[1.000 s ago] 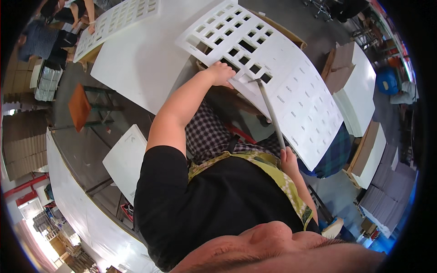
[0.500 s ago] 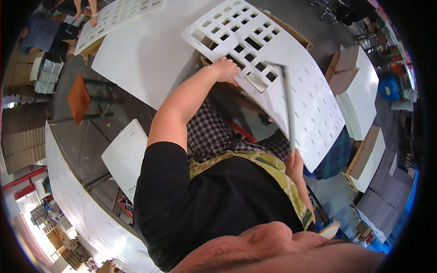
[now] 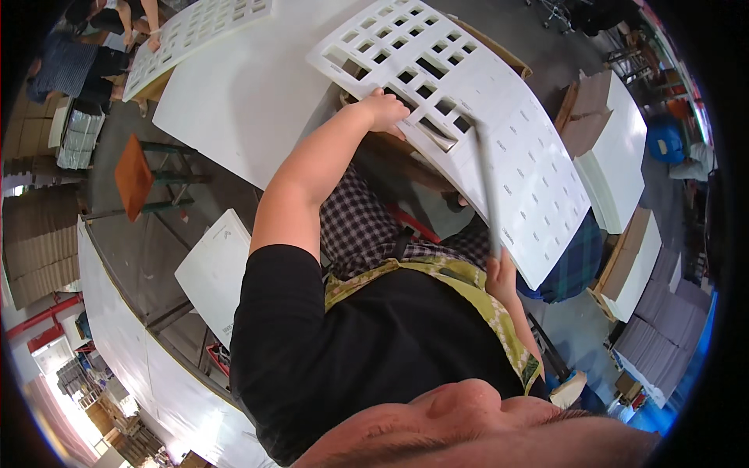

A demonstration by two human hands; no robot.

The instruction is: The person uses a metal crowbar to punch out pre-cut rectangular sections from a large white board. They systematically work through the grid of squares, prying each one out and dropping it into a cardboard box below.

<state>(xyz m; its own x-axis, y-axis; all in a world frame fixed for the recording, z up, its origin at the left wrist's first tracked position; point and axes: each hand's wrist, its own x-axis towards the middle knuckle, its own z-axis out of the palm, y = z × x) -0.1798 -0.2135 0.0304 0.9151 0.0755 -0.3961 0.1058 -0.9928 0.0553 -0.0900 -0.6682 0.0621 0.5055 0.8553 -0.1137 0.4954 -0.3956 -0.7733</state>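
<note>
At far left, a co-worker in dark clothing (image 3: 74,66) stands beside a white panel with rows of openings (image 3: 195,39); right of that person and nearer to you is an orange-topped stool (image 3: 134,178); then comes a broad, smooth white sheet (image 3: 234,101); your left hand (image 3: 384,111) lies on the near edge of the long white board panel with rectangular cut-outs (image 3: 538,179), fingers close together over the rim, though you cannot tell from here whether the thumb grips beneath; the panel stretches from far centre to the nearer right, its far-left half pierced and its right half unpierced with small dark marks; just right of that hand, the wide rectangular opening (image 3: 437,131) shows more dark gap than half a second ago, its pale filling seemingly tipped inside, which suggests that piece is coming loose while the unpierced half remains to be dealt with; the slim grey bent-headed rod (image 3: 488,179) has shifted slightly left, its head blurred over the panel beside the openings; your right hand (image 3: 502,274), nearer to you, has its fingers closed around the rod's lower end; beyond, at right, stand stacked white boards (image 3: 616,156).
</note>
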